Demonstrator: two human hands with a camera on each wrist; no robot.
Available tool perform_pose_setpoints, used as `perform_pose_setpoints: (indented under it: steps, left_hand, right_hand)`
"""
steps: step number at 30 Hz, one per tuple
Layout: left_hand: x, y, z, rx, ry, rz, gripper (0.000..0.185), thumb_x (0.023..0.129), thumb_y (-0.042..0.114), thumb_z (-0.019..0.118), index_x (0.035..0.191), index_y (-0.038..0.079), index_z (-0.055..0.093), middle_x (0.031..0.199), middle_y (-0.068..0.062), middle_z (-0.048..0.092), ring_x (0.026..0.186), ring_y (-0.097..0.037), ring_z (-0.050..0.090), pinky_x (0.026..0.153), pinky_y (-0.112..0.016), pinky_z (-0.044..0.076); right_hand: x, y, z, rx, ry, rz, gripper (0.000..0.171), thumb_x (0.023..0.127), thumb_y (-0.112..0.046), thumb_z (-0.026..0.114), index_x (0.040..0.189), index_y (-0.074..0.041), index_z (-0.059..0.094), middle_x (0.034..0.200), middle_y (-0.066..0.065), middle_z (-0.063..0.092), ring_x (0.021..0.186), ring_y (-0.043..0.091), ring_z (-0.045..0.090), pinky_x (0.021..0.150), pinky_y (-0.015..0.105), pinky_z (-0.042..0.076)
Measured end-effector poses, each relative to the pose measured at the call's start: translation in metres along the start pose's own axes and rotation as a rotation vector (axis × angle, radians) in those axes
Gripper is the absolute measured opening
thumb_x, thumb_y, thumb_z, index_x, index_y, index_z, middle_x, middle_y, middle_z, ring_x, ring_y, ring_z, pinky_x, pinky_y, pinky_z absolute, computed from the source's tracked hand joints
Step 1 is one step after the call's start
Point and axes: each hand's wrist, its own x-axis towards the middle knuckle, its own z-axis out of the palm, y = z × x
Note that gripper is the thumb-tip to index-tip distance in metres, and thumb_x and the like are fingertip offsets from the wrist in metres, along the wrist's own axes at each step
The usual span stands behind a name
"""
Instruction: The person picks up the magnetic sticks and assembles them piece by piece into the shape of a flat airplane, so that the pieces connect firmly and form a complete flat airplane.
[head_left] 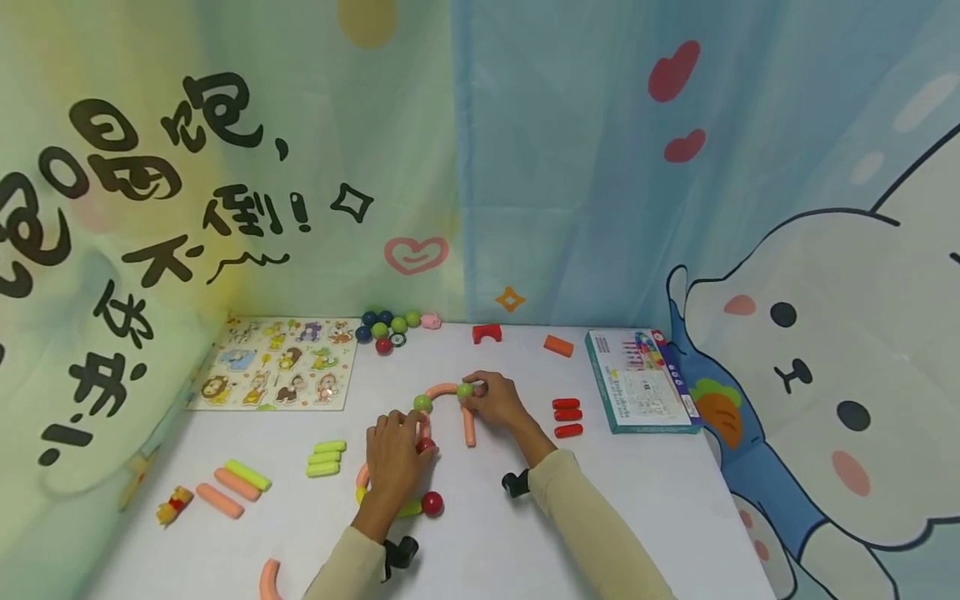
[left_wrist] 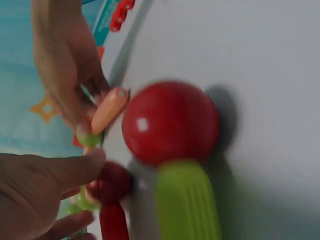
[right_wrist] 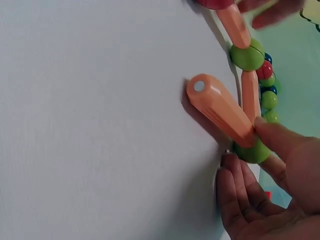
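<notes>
My right hand (head_left: 495, 402) pinches a green ball (head_left: 465, 390) between thumb and fingers. From this ball a straight peach rod (right_wrist: 215, 105) sticks out toward me, and a curved peach rod (head_left: 441, 389) links it to a second green ball (right_wrist: 247, 56). Beside the chain is my left hand (head_left: 393, 457), its thumb against a dark red ball (left_wrist: 112, 182) and its fingers extended and spread. That hand partly covers the chain below. Close to the left wrist camera, a bigger-looking red ball (left_wrist: 170, 122) joins a lime rod (left_wrist: 186, 200).
An animal picture board (head_left: 277, 367) lies back left, beside several loose balls (head_left: 380, 331). Lime rods (head_left: 325, 458), peach rods (head_left: 220, 500) and a small bear figure (head_left: 174, 506) are at left. Red rods (head_left: 567, 415) and a box (head_left: 642, 382) are at right. A curtain stands behind.
</notes>
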Motion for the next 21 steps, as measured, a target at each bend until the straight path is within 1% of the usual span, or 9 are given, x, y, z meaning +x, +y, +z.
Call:
perform_pose_setpoints:
  steps: [2, 4, 6, 9, 13, 17, 19, 21]
  left_hand:
    - [-0.004, -0.008, -0.003, 0.002, -0.026, 0.016, 0.055, 0.074, 0.032, 0.099, 0.119, 0.018, 0.070, 0.097, -0.006, 0.072, 0.093, -0.026, 0.061, 0.085, -0.045, 0.043]
    - [-0.005, -0.014, -0.003, -0.018, -0.053, 0.037, 0.053, 0.075, 0.030, 0.098, 0.118, 0.018, 0.070, 0.091, -0.003, 0.073, 0.087, -0.023, 0.061, 0.087, -0.045, 0.043]
    - [-0.005, -0.018, -0.001, -0.047, -0.066, 0.064, 0.050, 0.076, 0.027, 0.098, 0.117, 0.019, 0.071, 0.089, -0.001, 0.075, 0.084, -0.020, 0.060, 0.087, -0.044, 0.042]
    - [-0.002, -0.021, 0.003, -0.078, -0.070, 0.096, 0.042, 0.076, 0.022, 0.097, 0.111, 0.020, 0.073, 0.089, 0.002, 0.077, 0.082, -0.017, 0.059, 0.086, -0.041, 0.041]
    - [0.006, -0.023, 0.003, -0.080, -0.080, 0.122, 0.036, 0.077, 0.018, 0.096, 0.105, 0.022, 0.074, 0.090, 0.003, 0.078, 0.082, -0.015, 0.058, 0.085, -0.039, 0.039]
    - [0.012, -0.027, -0.002, -0.094, -0.127, 0.135, 0.036, 0.077, 0.018, 0.095, 0.105, 0.022, 0.073, 0.091, 0.002, 0.079, 0.084, -0.017, 0.061, 0.086, -0.040, 0.039]
    - [0.017, -0.029, -0.006, -0.116, -0.157, 0.125, 0.036, 0.079, 0.022, 0.094, 0.107, 0.021, 0.072, 0.094, 0.001, 0.080, 0.087, -0.019, 0.064, 0.087, -0.041, 0.039]
    - [0.024, -0.030, -0.010, -0.151, -0.179, 0.101, 0.035, 0.083, 0.024, 0.092, 0.110, 0.020, 0.070, 0.098, 0.000, 0.081, 0.092, -0.021, 0.066, 0.088, -0.042, 0.039]
  right_hand:
    - [0.000, -0.001, 0.002, -0.001, 0.011, 0.003, 0.036, 0.091, -0.018, 0.084, 0.126, -0.015, 0.076, 0.087, 0.004, 0.065, 0.078, 0.017, 0.056, 0.068, 0.029, 0.043]
    - [0.000, -0.002, 0.003, 0.001, 0.015, 0.011, 0.036, 0.091, -0.018, 0.084, 0.125, -0.014, 0.075, 0.083, 0.005, 0.064, 0.074, 0.017, 0.055, 0.065, 0.029, 0.042]
    - [0.000, -0.003, 0.005, 0.005, 0.011, 0.033, 0.035, 0.091, -0.018, 0.083, 0.125, -0.014, 0.075, 0.082, 0.004, 0.063, 0.072, 0.016, 0.054, 0.063, 0.028, 0.042]
    - [0.002, -0.004, 0.004, 0.025, 0.013, 0.065, 0.033, 0.093, -0.018, 0.081, 0.125, -0.015, 0.074, 0.082, 0.005, 0.063, 0.072, 0.017, 0.055, 0.062, 0.028, 0.042]
    - [0.004, -0.005, 0.003, 0.056, 0.025, 0.106, 0.033, 0.095, -0.017, 0.080, 0.127, -0.015, 0.074, 0.085, 0.006, 0.062, 0.073, 0.018, 0.056, 0.062, 0.028, 0.044]
    - [0.006, -0.005, 0.003, 0.069, 0.023, 0.123, 0.034, 0.096, -0.018, 0.079, 0.129, -0.016, 0.073, 0.087, 0.006, 0.062, 0.073, 0.018, 0.057, 0.063, 0.028, 0.045]
    - [0.007, -0.004, 0.002, 0.074, 0.020, 0.120, 0.034, 0.096, -0.019, 0.079, 0.129, -0.017, 0.073, 0.087, 0.006, 0.063, 0.074, 0.017, 0.057, 0.063, 0.028, 0.045]
    - [0.007, -0.002, 0.002, 0.079, 0.020, 0.116, 0.034, 0.095, -0.019, 0.079, 0.129, -0.016, 0.073, 0.086, 0.006, 0.063, 0.073, 0.017, 0.058, 0.064, 0.028, 0.045]
